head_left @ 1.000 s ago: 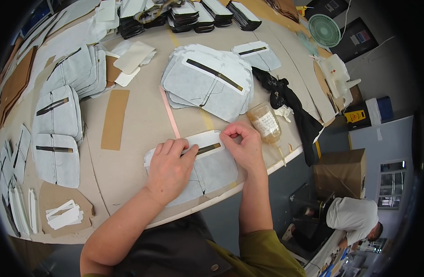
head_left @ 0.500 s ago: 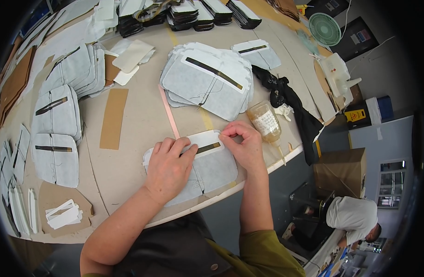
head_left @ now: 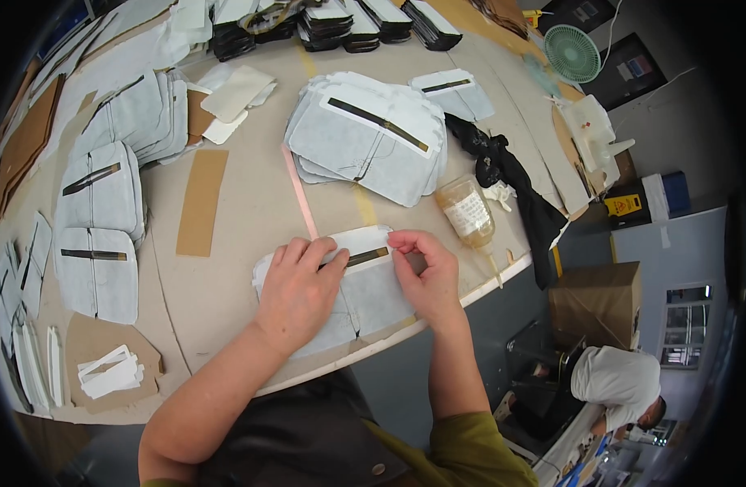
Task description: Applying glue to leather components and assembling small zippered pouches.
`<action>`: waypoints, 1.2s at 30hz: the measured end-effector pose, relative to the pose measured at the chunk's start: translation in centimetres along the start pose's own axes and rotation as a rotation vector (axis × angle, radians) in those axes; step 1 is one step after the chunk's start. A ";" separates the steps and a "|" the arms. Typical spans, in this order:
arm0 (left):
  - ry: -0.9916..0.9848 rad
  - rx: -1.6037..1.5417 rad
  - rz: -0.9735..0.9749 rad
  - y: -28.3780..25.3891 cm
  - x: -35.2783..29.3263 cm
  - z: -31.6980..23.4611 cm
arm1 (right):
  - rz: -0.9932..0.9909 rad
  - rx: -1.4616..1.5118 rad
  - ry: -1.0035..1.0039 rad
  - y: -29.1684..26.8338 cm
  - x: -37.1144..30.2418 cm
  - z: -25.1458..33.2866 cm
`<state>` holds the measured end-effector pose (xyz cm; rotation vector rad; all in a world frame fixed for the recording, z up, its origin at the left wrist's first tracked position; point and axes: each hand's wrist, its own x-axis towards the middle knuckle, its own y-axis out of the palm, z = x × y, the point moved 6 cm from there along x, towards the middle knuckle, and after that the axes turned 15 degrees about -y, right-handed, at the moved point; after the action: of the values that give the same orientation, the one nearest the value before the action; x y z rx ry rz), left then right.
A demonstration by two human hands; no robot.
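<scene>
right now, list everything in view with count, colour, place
table: 1, beige, centre
nearest panel: 1, grey, near edge
panel pile: uncounted, grey, centre
other panels: many, grey, left and upper right
long strip: 1, pink, centre
wide strip: 1, tan, left of centre
bottle: 1, amber, right
cloth: 1, black, right
bundles: several, black and white, far edge
cutouts: several, white, lower left
round grille: 1, green, upper right
box: 1, brown, right
person: 1, white top, lower right
left hand: 1, bare, on nearest panel
right hand: 1, bare, at that panel's right end
</scene>
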<state>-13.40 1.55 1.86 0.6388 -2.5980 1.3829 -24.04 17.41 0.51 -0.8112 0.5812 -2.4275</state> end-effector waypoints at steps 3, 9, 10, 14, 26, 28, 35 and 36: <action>0.005 -0.045 -0.007 -0.2 -0.2 0.2 | -0.013 -0.007 0.005 0.1 0.0 0.1; -0.060 -0.133 0.032 -1.2 -0.7 0.5 | -0.057 -0.038 -0.067 0.2 -0.2 -0.1; -0.061 -0.132 0.033 -1.8 -1.0 0.5 | -0.061 -0.044 -0.071 0.1 -0.3 -0.2; -0.017 -0.071 0.179 -2.0 -3.3 -1.0 | -0.050 -0.047 -0.031 0.1 -0.4 -0.2; -0.031 -0.041 0.169 -2.8 -5.3 -0.4 | -0.002 0.062 -0.067 1.2 -0.7 3.3; -0.046 -0.048 0.157 -2.7 -5.2 -0.5 | 0.074 0.115 -0.096 2.8 -0.3 4.0; -0.072 0.031 0.197 -2.5 -5.5 -0.5 | 0.106 0.060 -0.077 4.6 0.1 3.4; -0.068 0.011 0.194 -2.8 -5.5 -0.5 | 0.086 0.069 -0.050 4.3 -0.2 3.0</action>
<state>-7.25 2.26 2.57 0.4526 -2.7716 1.4534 -20.53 13.47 0.27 -0.7989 0.5001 -2.3295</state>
